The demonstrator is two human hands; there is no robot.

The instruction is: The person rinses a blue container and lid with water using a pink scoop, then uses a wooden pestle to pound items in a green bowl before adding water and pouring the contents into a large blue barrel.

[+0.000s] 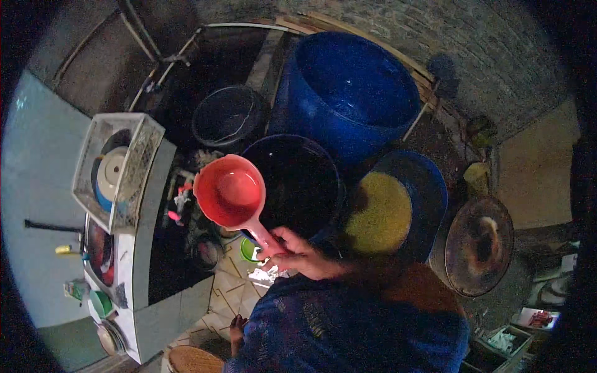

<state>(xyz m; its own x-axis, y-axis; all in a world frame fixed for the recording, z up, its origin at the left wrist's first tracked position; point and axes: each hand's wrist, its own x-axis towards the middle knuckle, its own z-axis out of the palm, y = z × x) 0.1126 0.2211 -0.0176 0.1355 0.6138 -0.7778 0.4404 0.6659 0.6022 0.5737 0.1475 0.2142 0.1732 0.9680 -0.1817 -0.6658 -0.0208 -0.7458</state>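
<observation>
Red dipper (230,191), handle (266,236) gripped in right hand (306,258).
Left hand (237,327) hangs low, I can't make out its grip; tiled floor (227,293) opens beside the counter (142,258)'s edge.

A pale counter (126,264) on the left side of the frame bears a white lattice crate (138,183) and, toward the lower left, a green bowl (100,304).
</observation>
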